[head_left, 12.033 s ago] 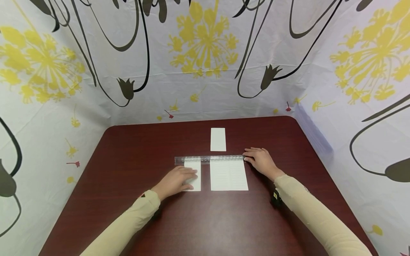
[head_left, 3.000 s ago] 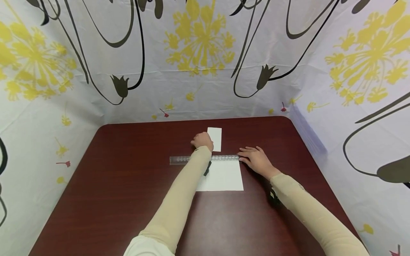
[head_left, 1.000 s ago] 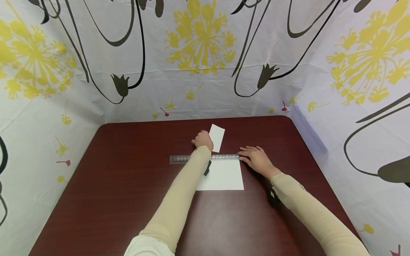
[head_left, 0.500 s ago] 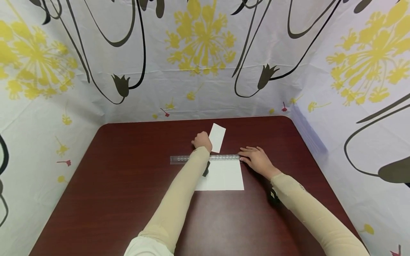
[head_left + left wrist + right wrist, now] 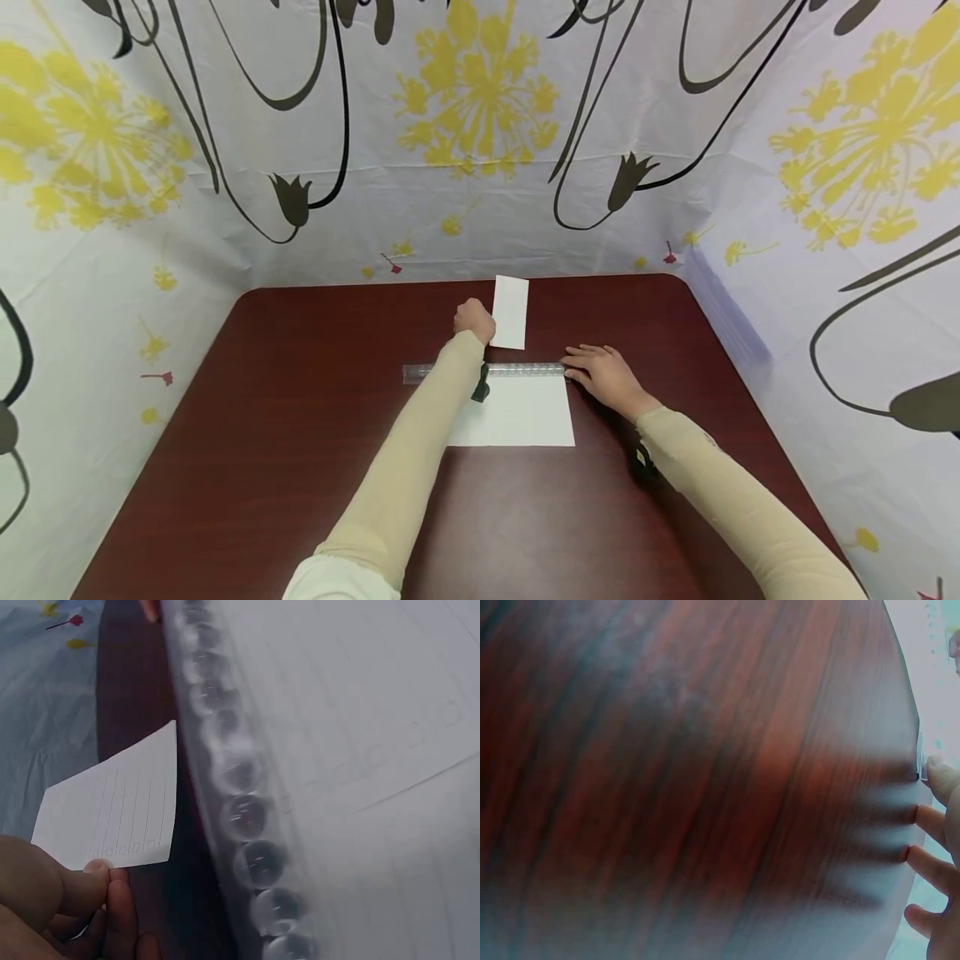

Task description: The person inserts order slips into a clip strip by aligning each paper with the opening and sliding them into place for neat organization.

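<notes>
At the far side of the table, my left hand pinches a small white paper card by its edge. In the left wrist view, thumb and fingers grip the card, which shows ruled lines and a row of small boxes. Nearer lies a clear plastic strip, ruler-like, with a row of round bumps. It runs over the upper edge of white ruled paper; the left forearm hides part of both. My right hand rests at the strip's right end, fingers spread and thumb touching it in the right wrist view.
The dark red-brown table has rounded far corners. Behind and beside it hangs a white cloth with yellow and grey flower prints. The left sleeve crosses over the strip and paper.
My left hand has left the left-hand paper and gone to the far card. The card, flat earlier, has turned and now stands farther back, pinched. My right hand stays by the strip.
</notes>
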A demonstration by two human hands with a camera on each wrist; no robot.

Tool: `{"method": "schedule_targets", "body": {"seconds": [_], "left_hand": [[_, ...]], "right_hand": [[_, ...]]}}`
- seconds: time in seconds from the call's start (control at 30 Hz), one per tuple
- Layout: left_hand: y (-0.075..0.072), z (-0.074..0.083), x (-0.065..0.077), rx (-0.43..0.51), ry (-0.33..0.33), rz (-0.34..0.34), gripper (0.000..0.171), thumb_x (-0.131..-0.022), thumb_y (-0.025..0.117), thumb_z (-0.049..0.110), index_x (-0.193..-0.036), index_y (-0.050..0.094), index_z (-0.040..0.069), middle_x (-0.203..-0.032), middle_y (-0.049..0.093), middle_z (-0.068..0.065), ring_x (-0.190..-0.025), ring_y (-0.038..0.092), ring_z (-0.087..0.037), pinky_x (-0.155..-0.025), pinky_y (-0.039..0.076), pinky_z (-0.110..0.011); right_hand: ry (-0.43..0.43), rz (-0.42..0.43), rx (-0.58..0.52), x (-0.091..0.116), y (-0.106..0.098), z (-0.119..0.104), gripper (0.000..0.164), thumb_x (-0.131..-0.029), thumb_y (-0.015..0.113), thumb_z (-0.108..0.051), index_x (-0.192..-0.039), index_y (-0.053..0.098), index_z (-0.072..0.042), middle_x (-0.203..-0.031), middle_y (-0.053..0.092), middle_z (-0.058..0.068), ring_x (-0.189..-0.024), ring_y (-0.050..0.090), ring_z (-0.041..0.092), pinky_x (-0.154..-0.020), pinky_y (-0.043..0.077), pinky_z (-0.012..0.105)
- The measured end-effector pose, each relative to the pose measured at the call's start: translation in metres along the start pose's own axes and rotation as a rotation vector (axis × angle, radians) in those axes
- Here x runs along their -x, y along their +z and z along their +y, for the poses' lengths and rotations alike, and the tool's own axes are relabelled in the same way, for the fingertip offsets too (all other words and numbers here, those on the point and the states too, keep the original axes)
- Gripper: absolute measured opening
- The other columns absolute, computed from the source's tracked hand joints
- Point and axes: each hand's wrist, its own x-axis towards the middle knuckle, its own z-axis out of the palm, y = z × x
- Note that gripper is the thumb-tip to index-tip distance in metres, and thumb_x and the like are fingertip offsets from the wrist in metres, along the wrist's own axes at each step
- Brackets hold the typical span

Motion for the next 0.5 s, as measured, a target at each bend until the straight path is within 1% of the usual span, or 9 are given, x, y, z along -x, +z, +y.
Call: {"method": "schedule_targets", "body": {"seconds": [0.07,0.1,0.17,0.27,0.33,0.4,0.47,0.5], "left_hand": [[-0.005,0.001,0.002,0.024,0.013,-0.024,0.027,-0.097,0.051,0.01,-0.074,0.063,0.006,-0.076,0.069,-0.012,-0.059,0.06,-0.022,-0.05,0.048,-0.031],[-0.008,0.001,0.002,0.037,0.015,-0.036,0.03,-0.098,0.05,0.01,-0.069,0.059,0.007,-0.07,0.065,-0.011,-0.054,0.055,-0.02,-0.046,0.043,-0.029],[-0.011,0.0,0.004,0.049,0.02,-0.052,0.036,-0.098,0.05,0.01,-0.062,0.051,0.01,-0.06,0.056,-0.006,-0.048,0.046,-0.016,-0.042,0.037,-0.027],[-0.015,-0.002,0.006,0.083,0.017,-0.087,0.041,-0.099,0.049,0.01,-0.058,0.044,0.013,-0.051,0.045,-0.002,-0.043,0.039,-0.014,-0.041,0.032,-0.026],[-0.018,-0.005,0.006,0.096,0.022,-0.103,0.042,-0.099,0.05,0.011,-0.057,0.043,0.013,-0.052,0.045,-0.003,-0.043,0.037,-0.013,-0.041,0.032,-0.026],[-0.021,-0.009,0.006,0.11,0.02,-0.109,0.041,-0.099,0.051,0.012,-0.058,0.047,0.012,-0.06,0.056,-0.005,-0.044,0.038,-0.012,-0.043,0.033,-0.026],[-0.025,-0.014,0.006,0.109,0.022,-0.118,0.039,-0.099,0.052,0.014,-0.06,0.053,0.011,-0.076,0.069,-0.009,-0.046,0.039,-0.012,-0.046,0.034,-0.026],[-0.028,-0.017,0.006,0.112,0.021,-0.118,0.038,-0.099,0.053,0.014,-0.061,0.056,0.011,-0.086,0.073,-0.011,-0.048,0.039,-0.012,-0.048,0.034,-0.026]], "right_hand": [[0.001,-0.002,0.001,0.0,-0.001,0.0,0.04,-0.099,0.059,-0.031,-0.134,0.063,-0.013,-0.145,0.057,0.011,-0.138,0.048,0.036,-0.115,0.031,0.064],[0.002,-0.004,0.0,0.0,-0.001,0.0,0.04,-0.099,0.059,-0.032,-0.134,0.063,-0.013,-0.145,0.057,0.011,-0.138,0.048,0.036,-0.115,0.031,0.063],[0.004,-0.007,-0.005,0.0,-0.002,0.0,0.04,-0.099,0.059,-0.032,-0.134,0.063,-0.012,-0.145,0.056,0.011,-0.139,0.048,0.036,-0.115,0.031,0.063],[0.005,-0.009,-0.01,0.0,-0.003,0.0,0.04,-0.099,0.059,-0.031,-0.134,0.063,-0.012,-0.146,0.056,0.012,-0.139,0.047,0.037,-0.115,0.03,0.063],[0.005,-0.012,-0.01,0.0,-0.003,0.0,0.04,-0.099,0.059,-0.031,-0.134,0.063,-0.012,-0.146,0.056,0.012,-0.139,0.047,0.037,-0.115,0.03,0.063],[0.006,-0.014,-0.011,0.001,-0.003,-0.001,0.04,-0.099,0.059,-0.031,-0.134,0.063,-0.012,-0.146,0.056,0.012,-0.139,0.047,0.037,-0.115,0.03,0.063],[0.008,-0.017,-0.016,0.001,-0.003,-0.001,0.04,-0.099,0.058,-0.031,-0.134,0.063,-0.012,-0.146,0.055,0.012,-0.14,0.046,0.037,-0.115,0.03,0.063],[0.009,-0.018,-0.018,0.001,-0.003,-0.001,0.04,-0.099,0.058,-0.031,-0.134,0.062,-0.012,-0.146,0.055,0.012,-0.14,0.046,0.037,-0.116,0.03,0.064]]}}
